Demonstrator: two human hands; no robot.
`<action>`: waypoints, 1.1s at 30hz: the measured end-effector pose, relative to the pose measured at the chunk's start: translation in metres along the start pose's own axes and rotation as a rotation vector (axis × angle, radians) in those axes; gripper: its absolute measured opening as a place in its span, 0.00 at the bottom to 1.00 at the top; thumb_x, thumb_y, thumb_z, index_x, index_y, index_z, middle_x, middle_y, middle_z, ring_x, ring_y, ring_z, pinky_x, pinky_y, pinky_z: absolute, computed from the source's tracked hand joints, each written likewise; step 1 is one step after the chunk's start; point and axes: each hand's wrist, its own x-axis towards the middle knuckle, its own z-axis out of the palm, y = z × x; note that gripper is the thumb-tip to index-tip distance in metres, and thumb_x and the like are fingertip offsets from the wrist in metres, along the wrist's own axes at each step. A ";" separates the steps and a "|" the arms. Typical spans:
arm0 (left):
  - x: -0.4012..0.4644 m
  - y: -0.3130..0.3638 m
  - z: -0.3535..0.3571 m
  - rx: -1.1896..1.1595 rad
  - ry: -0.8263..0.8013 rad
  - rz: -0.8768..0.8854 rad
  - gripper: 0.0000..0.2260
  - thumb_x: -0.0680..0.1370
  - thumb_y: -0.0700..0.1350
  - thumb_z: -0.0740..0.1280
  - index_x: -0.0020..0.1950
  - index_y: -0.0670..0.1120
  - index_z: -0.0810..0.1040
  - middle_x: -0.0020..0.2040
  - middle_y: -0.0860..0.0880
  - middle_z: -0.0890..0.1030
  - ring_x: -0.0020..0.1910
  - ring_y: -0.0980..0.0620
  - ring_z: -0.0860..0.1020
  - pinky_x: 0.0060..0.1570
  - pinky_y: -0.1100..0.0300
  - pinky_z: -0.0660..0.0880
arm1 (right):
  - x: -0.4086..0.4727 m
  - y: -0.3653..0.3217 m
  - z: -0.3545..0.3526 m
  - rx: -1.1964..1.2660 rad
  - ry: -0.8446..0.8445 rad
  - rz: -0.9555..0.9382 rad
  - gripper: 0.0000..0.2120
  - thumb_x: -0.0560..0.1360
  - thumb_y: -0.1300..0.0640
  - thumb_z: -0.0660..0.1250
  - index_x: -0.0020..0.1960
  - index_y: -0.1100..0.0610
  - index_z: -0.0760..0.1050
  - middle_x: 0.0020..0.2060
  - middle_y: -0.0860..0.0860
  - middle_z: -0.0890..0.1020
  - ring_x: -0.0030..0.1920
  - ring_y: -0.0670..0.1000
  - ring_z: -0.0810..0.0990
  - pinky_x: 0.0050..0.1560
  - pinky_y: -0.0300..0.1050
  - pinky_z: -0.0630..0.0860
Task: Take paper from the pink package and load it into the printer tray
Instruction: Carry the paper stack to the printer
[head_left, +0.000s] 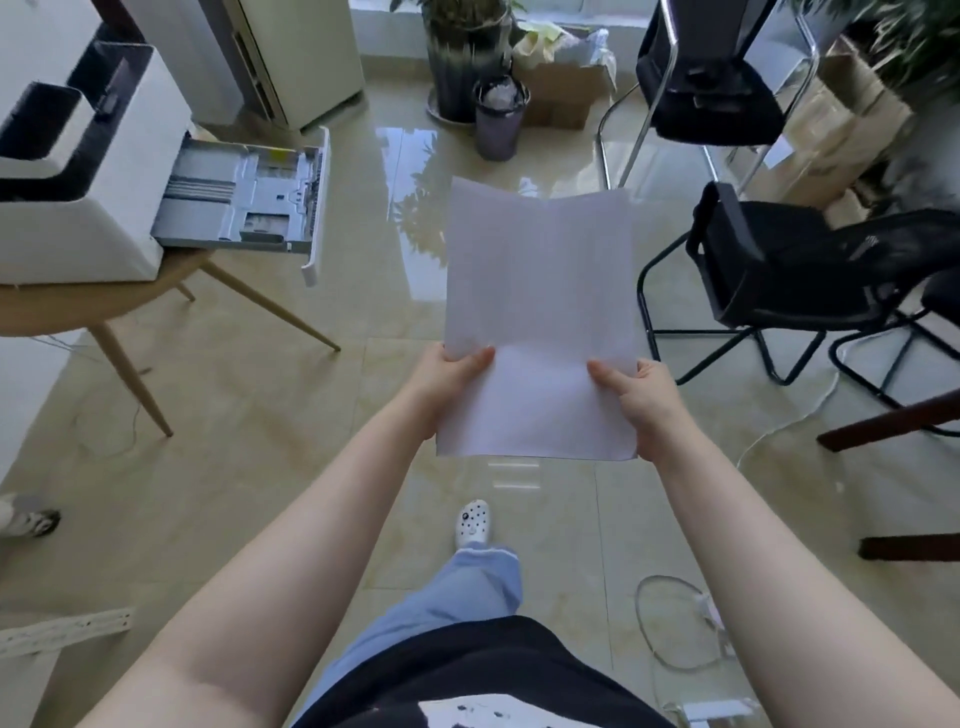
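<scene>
Holding a thin stack of white paper (540, 322) at center frame, the left hand (449, 379) and right hand (641, 400) pinch its near edges. Carrying seems underway; next, swing toward the open printer tray (244, 200), upper left, and lower it in flat.

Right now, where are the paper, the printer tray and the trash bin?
paper (540, 291), head view, middle of the sheet above both hands.
printer tray (244, 200), head view, grey floor of the open, pulled-out drawer.
trash bin (497, 124), head view, dark side wall below the rim.
</scene>
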 end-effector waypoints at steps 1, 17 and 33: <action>0.017 0.009 0.002 0.005 0.003 -0.001 0.02 0.77 0.43 0.68 0.46 0.46 0.79 0.40 0.50 0.83 0.33 0.56 0.83 0.34 0.63 0.80 | 0.015 -0.011 0.001 -0.010 0.000 0.003 0.04 0.74 0.60 0.70 0.47 0.60 0.78 0.37 0.53 0.82 0.28 0.47 0.82 0.28 0.40 0.79; 0.288 0.156 0.014 -0.100 0.155 0.015 0.05 0.77 0.42 0.68 0.50 0.42 0.80 0.39 0.51 0.84 0.31 0.58 0.83 0.34 0.63 0.81 | 0.317 -0.177 0.041 -0.097 -0.134 0.023 0.07 0.74 0.60 0.70 0.51 0.62 0.78 0.30 0.47 0.84 0.25 0.45 0.81 0.24 0.38 0.76; 0.436 0.247 -0.079 -0.311 0.613 -0.023 0.11 0.76 0.45 0.69 0.55 0.41 0.79 0.56 0.39 0.82 0.53 0.41 0.82 0.56 0.43 0.78 | 0.544 -0.300 0.215 -0.404 -0.528 0.017 0.08 0.74 0.60 0.70 0.50 0.62 0.77 0.37 0.54 0.81 0.28 0.49 0.80 0.30 0.41 0.77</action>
